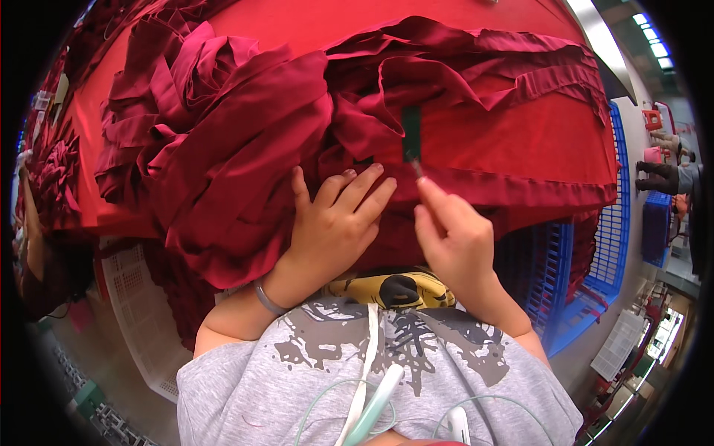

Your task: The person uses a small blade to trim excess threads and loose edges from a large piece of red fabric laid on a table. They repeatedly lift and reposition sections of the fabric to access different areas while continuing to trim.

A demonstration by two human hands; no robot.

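The left hand point(335, 223) lies spread, fingers flat on the heaped dark red fabric point(245, 141) covering the tabletop point(550, 134). Just beside it, the right hand point(454, 238) pinches a small tool point(416, 169) between thumb and fingertips, its tip touching a dark green tag point(410, 132) just above.

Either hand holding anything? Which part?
Right hand pinches a small thin tool by its lower end. Left hand holds nothing, lying flat on the red fabric.
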